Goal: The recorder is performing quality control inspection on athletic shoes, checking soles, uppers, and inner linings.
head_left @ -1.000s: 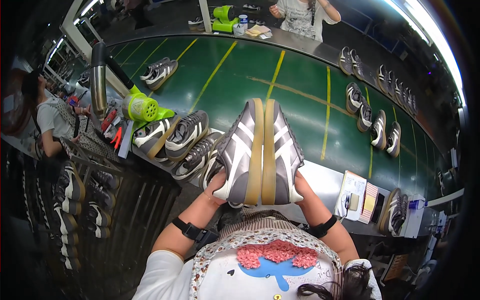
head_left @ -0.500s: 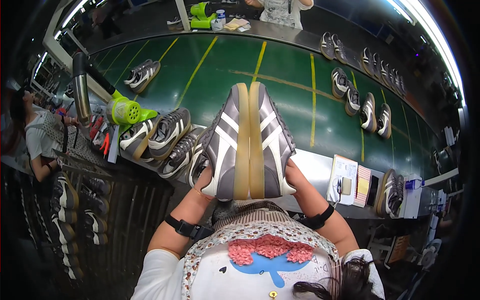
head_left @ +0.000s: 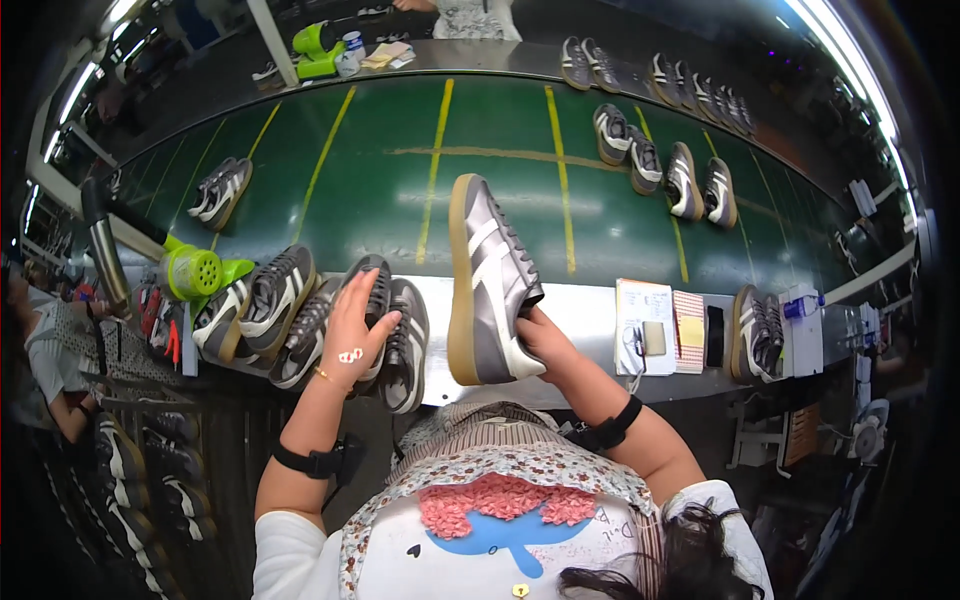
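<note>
In the head view, a silver-grey leather sneaker with white stripes and a tan gum sole (head_left: 485, 285) is held on its side above the near steel edge of the desk (head_left: 590, 310), its toe pointing away over the green conveyor belt (head_left: 400, 170). The grip of the right hand (head_left: 545, 340) is closed around its heel. The left hand (head_left: 355, 335) lies flat, fingers spread, on a dark grey striped sneaker (head_left: 372, 300) in the row just beside it.
</note>
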`<control>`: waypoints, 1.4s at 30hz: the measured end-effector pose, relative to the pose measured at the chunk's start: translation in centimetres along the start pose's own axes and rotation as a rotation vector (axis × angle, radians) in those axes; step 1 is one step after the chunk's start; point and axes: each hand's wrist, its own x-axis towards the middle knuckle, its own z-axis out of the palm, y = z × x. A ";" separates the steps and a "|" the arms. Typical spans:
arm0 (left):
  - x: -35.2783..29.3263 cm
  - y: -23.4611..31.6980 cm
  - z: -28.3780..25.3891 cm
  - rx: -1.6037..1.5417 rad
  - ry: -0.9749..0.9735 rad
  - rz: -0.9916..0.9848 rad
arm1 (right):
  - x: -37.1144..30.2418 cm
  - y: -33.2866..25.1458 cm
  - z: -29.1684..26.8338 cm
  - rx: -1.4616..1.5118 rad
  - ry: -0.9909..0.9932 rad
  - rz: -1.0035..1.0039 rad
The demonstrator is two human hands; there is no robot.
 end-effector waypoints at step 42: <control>-0.4 12.2 5.4 -1.233 -0.724 -0.698 | -8.1 -9.3 -11.2 -0.910 -0.189 -0.556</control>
